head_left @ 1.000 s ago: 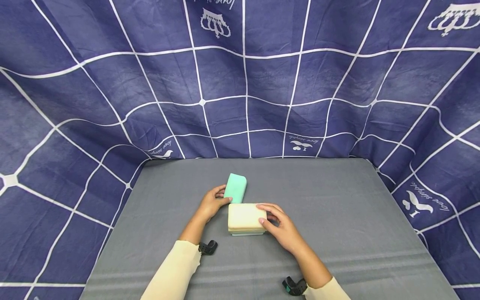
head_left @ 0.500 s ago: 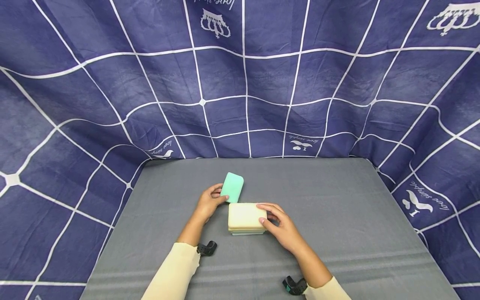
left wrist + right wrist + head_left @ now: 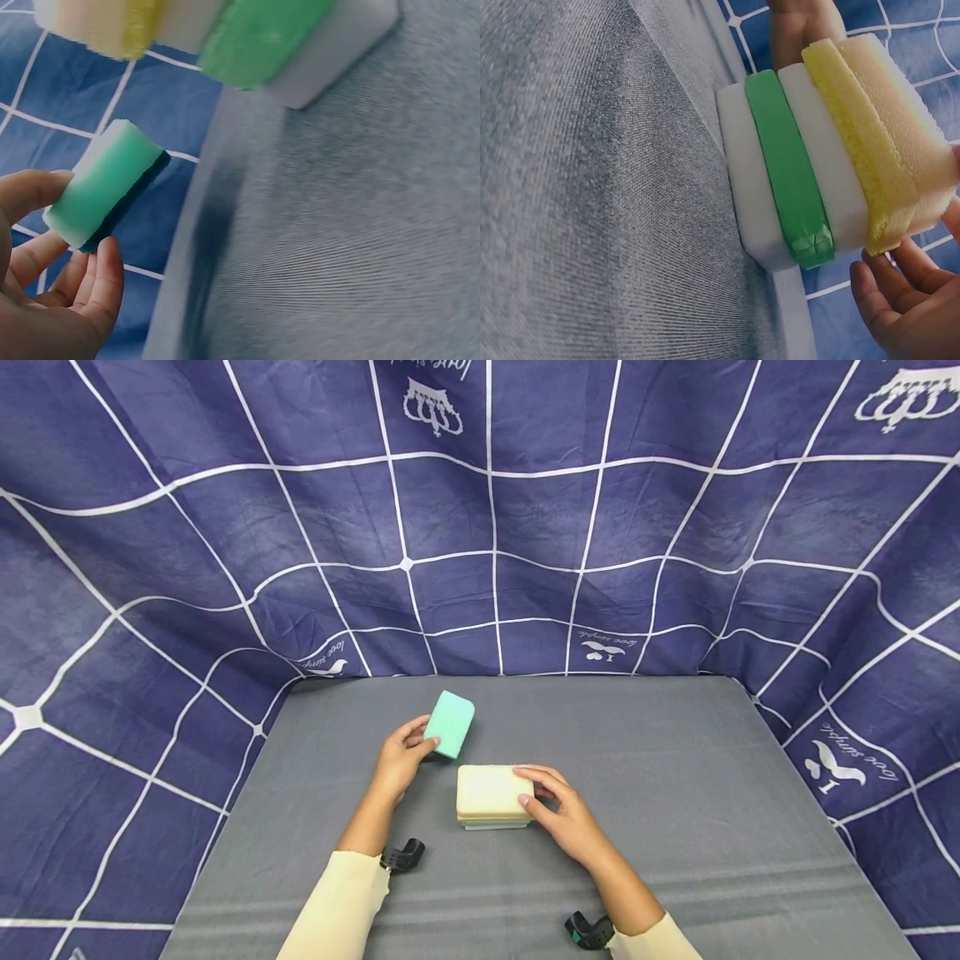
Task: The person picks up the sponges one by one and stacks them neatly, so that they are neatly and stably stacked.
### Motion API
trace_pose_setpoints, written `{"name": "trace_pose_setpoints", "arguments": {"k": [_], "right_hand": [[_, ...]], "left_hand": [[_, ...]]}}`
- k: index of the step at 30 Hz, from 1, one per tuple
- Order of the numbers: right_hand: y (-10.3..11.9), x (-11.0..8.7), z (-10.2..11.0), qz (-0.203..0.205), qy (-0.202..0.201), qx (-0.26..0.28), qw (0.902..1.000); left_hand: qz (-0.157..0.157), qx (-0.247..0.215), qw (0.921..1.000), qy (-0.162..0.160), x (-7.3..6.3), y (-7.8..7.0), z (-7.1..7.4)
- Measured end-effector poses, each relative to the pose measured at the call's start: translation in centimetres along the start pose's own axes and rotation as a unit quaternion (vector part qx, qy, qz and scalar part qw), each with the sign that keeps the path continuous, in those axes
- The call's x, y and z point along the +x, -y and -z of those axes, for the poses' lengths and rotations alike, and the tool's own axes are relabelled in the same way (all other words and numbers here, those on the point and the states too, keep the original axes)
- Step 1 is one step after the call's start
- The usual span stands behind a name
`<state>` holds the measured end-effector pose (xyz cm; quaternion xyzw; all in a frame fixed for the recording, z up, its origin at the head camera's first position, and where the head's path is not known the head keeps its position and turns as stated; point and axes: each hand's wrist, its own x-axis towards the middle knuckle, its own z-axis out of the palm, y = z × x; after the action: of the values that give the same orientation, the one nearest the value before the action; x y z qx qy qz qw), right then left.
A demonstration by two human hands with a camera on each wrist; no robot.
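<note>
My left hand [image 3: 396, 764] pinches a mint-green sponge [image 3: 450, 724] between thumb and fingers, raised above the table beyond the stack. A thin dark scouring layer [image 3: 129, 204] lines one face of it in the left wrist view. Nearer to me stands a stack with a cream sponge [image 3: 491, 789] on top. In the right wrist view a yellow layer [image 3: 859, 142], a white block [image 3: 823, 135], a green-wrapped block [image 3: 787, 165] and another white block [image 3: 754, 180] lie below the cream. My right hand [image 3: 566, 818] grips the stack's upper right end; its fingers touch the yellow layer.
A grey cloth [image 3: 645, 752] covers the table. Behind and beside it hangs a blue curtain [image 3: 540, 527] with white grid lines. Each wrist wears a black band, one on the left wrist [image 3: 402, 855] and one on the right wrist [image 3: 588, 932].
The left hand has carried the mint-green sponge leftward and away from me, off from the stack. My right hand and the stack stay where they were.
</note>
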<state>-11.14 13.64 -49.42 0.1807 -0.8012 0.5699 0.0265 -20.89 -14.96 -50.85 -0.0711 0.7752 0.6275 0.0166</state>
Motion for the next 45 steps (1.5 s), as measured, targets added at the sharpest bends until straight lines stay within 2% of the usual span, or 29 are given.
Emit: {"name": "trace_pose_setpoints", "arguments": {"k": [7, 18, 27, 32, 35, 41, 45], "right_hand": [[-2.7, -0.3, -0.2, 0.021, -0.001, -0.031, 0.9993], [-2.5, -0.4, 0.0, 0.018, 0.013, -0.030, 0.9993], [-2.6, -0.2, 0.0, 0.030, 0.018, -0.030, 0.9990], [-2.6, -0.1, 0.0, 0.040, 0.024, -0.027, 0.9985], [-2.6, -0.1, 0.1, 0.043, 0.029, -0.026, 0.9983], [-2.6, -0.2, 0.2, 0.042, 0.027, -0.026, 0.9984], [-2.4, -0.2, 0.2, 0.021, 0.027, -0.031, 0.9989]], "left_hand": [[-0.007, -0.043, 0.9990, 0.012, -1.0, -1.2, 0.6], [-0.030, -0.059, 0.9976, 0.021, -2.4, -3.2, 0.8], [-0.040, -0.071, 0.9961, 0.033, -3.4, -4.3, 0.6], [-0.061, -0.084, 0.9926, 0.062, -4.0, -4.7, 0.5], [-0.078, -0.076, 0.9907, 0.081, -4.3, -4.9, 0.4], [-0.070, -0.056, 0.9888, 0.119, -5.0, -5.1, 0.2], [-0.072, -0.030, 0.9874, 0.138, -5.4, -5.4, 0.0]]}}
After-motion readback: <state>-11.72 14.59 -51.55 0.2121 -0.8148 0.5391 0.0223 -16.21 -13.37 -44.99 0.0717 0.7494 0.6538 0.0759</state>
